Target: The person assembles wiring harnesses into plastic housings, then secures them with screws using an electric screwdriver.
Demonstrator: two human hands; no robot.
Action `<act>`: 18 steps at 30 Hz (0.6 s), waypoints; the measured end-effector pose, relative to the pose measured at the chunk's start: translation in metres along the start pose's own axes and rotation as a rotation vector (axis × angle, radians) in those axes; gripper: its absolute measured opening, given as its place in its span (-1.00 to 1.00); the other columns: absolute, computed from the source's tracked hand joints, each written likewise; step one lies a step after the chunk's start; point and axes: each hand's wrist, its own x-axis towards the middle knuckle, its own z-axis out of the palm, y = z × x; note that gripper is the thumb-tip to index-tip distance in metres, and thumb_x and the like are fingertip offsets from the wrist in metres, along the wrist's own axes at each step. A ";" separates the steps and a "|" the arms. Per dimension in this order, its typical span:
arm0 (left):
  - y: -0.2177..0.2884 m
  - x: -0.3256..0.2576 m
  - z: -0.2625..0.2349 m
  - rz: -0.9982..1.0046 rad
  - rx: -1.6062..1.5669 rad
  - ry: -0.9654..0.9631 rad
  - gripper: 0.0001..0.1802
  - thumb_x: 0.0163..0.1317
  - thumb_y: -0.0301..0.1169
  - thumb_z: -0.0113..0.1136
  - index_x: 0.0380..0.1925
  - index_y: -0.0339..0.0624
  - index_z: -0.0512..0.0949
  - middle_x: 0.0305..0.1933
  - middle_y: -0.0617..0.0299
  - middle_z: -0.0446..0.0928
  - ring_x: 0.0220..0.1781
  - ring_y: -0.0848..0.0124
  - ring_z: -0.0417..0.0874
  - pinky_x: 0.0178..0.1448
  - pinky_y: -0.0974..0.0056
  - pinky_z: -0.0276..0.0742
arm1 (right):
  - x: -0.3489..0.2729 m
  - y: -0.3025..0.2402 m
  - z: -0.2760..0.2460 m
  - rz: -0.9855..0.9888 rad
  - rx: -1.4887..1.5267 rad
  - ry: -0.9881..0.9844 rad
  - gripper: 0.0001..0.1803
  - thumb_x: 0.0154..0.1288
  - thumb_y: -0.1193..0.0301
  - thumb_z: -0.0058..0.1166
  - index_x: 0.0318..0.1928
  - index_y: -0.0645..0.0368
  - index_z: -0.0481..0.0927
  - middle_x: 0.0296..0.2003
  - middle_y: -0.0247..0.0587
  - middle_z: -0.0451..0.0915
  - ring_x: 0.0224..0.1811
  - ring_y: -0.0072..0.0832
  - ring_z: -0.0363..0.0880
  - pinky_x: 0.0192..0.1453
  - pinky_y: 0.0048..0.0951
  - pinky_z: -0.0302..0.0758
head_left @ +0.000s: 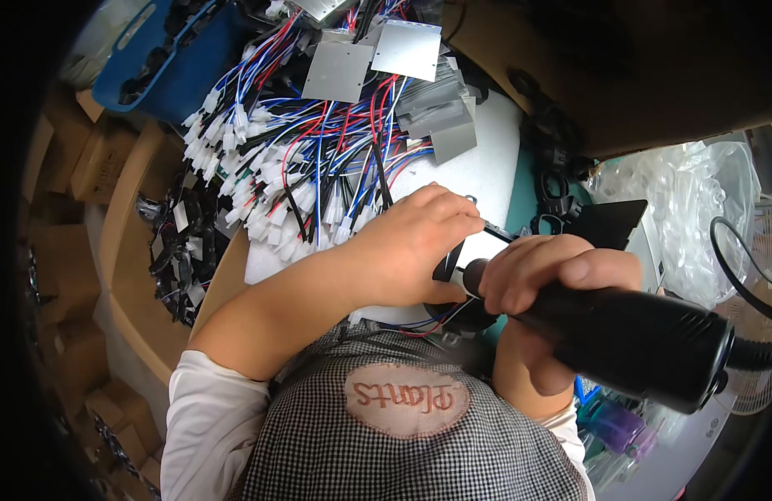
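Note:
My right hand [553,271] is wrapped round a black electric screwdriver [645,342], which lies nearly level with its tip pointing left. Close to that tip, my left hand [411,242] curls its fingers and thumb round a black part [449,264], mostly hidden by the hand. Red, blue and black wires [415,324] run out below it. Beyond my left hand, a large bundle of wires with white connectors [273,179] lies on a white foam sheet [496,159]. Flat silver metal plates [338,72] rest on the bundle's far end.
A blue bin [165,71] of black parts stands at the far left, and a cardboard box [140,242] holds more. To the right are black clips [555,196], clear plastic bags [678,209], a purple bottle [615,427] and a fan [757,384]. The screwdriver's cable [757,353] trails right.

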 end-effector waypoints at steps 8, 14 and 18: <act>0.001 0.000 0.001 0.018 0.023 -0.003 -0.29 -0.24 -0.27 0.49 0.00 -0.27 0.48 0.11 0.11 0.40 0.20 0.13 0.34 0.29 0.13 0.31 | 0.009 0.004 -0.002 0.010 -0.152 -0.197 -0.34 0.10 0.01 0.31 -0.09 0.26 0.29 -0.49 -0.21 0.51 -0.55 -0.45 0.52 -0.46 -0.44 0.55; 0.009 -0.003 0.002 -0.010 0.030 -0.003 -0.26 -0.25 -0.24 0.50 0.01 -0.23 0.48 0.14 0.11 0.37 0.22 0.11 0.32 0.29 0.11 0.31 | -0.005 0.002 0.006 0.036 0.105 0.088 -0.33 0.03 0.12 0.39 -0.06 0.27 0.32 -0.48 -0.18 0.50 -0.53 -0.44 0.52 -0.42 -0.46 0.54; 0.009 -0.007 0.008 -0.019 0.138 0.050 -0.23 -0.23 -0.18 0.49 0.05 -0.22 0.46 0.25 0.00 0.26 0.26 0.03 0.30 0.33 0.09 0.28 | -0.018 -0.003 0.009 0.019 0.144 0.197 -0.32 0.02 0.16 0.43 -0.02 0.25 0.32 -0.45 -0.16 0.50 -0.49 -0.38 0.54 -0.40 -0.45 0.54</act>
